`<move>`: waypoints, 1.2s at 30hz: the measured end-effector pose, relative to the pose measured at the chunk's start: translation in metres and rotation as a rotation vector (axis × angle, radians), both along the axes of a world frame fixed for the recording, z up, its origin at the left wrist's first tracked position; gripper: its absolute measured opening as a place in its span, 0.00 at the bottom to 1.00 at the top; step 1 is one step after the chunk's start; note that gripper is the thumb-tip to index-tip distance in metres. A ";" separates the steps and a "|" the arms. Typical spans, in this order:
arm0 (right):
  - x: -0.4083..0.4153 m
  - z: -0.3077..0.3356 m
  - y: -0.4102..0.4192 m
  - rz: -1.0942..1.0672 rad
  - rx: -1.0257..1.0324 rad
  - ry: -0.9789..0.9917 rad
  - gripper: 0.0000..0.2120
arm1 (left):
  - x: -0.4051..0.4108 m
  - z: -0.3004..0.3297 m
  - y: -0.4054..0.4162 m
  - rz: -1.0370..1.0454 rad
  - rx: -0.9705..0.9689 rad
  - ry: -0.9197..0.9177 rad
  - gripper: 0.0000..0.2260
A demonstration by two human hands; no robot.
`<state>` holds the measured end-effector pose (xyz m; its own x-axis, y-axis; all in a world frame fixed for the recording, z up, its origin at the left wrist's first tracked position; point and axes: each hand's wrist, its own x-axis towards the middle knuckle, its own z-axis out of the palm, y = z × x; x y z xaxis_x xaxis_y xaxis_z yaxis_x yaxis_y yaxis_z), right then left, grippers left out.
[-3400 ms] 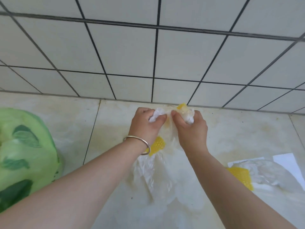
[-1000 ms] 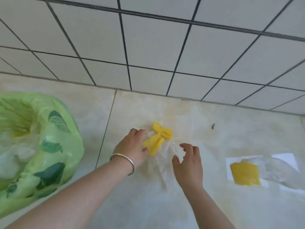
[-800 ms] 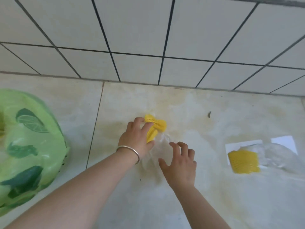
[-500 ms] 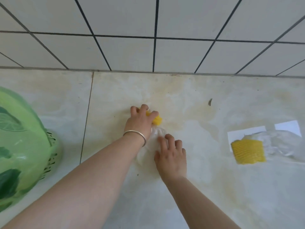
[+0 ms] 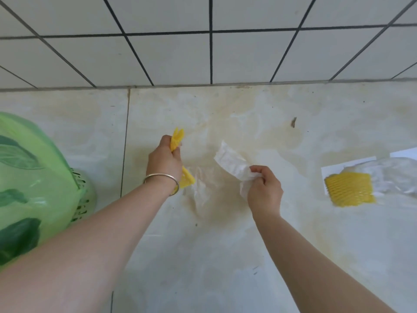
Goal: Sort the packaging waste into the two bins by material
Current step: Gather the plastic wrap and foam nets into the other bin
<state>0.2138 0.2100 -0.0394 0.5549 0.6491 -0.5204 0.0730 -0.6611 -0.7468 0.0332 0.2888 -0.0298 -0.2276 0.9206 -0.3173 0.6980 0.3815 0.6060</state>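
Head view, sorting in progress. The left hand (image 5: 163, 158) is closed around a yellow foam net (image 5: 177, 137), whose ends stick out above and below the fist. The right hand (image 5: 264, 188) pinches a crumpled white paper (image 5: 230, 161) between thumb and fingers, holding it up off the floor (image 5: 203, 256). Between the two hands a clear plastic film (image 5: 202, 186) lies loose on the floor, touched by neither hand. At the far left stands a bin (image 5: 82, 195) lined with a green bag (image 5: 29, 181); the second bin is not in view. At the right a second set waits well apart from the hands: another net (image 5: 349, 190) on white sheets (image 5: 338, 166), partly under a clear wrap (image 5: 392, 177). Judged from this, one bundle is split into its materials but nothing from it is binned yet; the held pieces, the film and the whole right-hand set are left to sort.
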 end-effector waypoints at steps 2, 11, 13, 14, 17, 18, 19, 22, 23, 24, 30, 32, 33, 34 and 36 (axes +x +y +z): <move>0.006 0.004 -0.006 -0.123 -0.021 0.039 0.18 | -0.002 0.002 -0.020 -0.161 -0.067 0.066 0.10; 0.023 0.010 -0.031 -0.302 -0.107 0.120 0.17 | 0.009 -0.015 -0.072 -0.550 -0.235 0.390 0.14; 0.025 0.014 -0.042 -0.290 -0.131 0.125 0.17 | 0.016 -0.016 -0.072 -0.572 -0.210 0.398 0.10; 0.028 0.019 -0.047 -0.293 -0.137 0.128 0.16 | 0.022 -0.013 -0.072 -0.567 -0.195 0.384 0.09; 0.041 0.039 -0.059 -0.281 -0.119 0.066 0.13 | 0.050 0.007 -0.067 -0.557 -0.132 0.290 0.05; 0.047 0.047 -0.061 -0.267 -0.106 0.044 0.16 | 0.062 0.017 -0.064 -0.568 -0.111 0.260 0.05; 0.052 0.056 -0.062 -0.245 -0.101 0.023 0.19 | 0.073 0.026 -0.059 -0.577 -0.087 0.230 0.05; 0.067 0.082 -0.062 -0.235 -0.119 -0.029 0.21 | 0.106 0.060 -0.049 -0.598 -0.076 0.147 0.04; 0.071 0.092 -0.061 -0.263 -0.114 -0.026 0.20 | 0.117 0.070 -0.047 -0.629 -0.088 0.123 0.06; 0.074 0.102 -0.061 -0.292 -0.097 -0.022 0.19 | 0.127 0.080 -0.046 -0.658 -0.105 0.099 0.06; 0.099 0.159 -0.058 -0.275 -0.039 -0.111 0.18 | 0.180 0.145 -0.047 -0.651 -0.215 -0.119 0.14; 0.109 0.165 -0.054 -0.276 -0.017 -0.129 0.15 | 0.193 0.156 -0.049 -0.667 -0.226 -0.151 0.14; 0.113 0.163 -0.053 -0.268 -0.019 -0.140 0.14 | 0.198 0.157 -0.051 -0.680 -0.230 -0.153 0.12; 0.117 0.160 -0.052 -0.257 -0.027 -0.146 0.15 | 0.203 0.157 -0.052 -0.690 -0.236 -0.146 0.11; 0.125 0.149 -0.052 -0.271 -0.043 -0.126 0.16 | 0.212 0.149 -0.054 -0.692 -0.265 -0.123 0.12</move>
<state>0.3388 0.1575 0.1096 0.7671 0.4469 -0.4602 -0.0203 -0.7002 -0.7137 0.2448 0.2352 0.1196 0.4271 0.7298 -0.5338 0.7643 0.0240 0.6444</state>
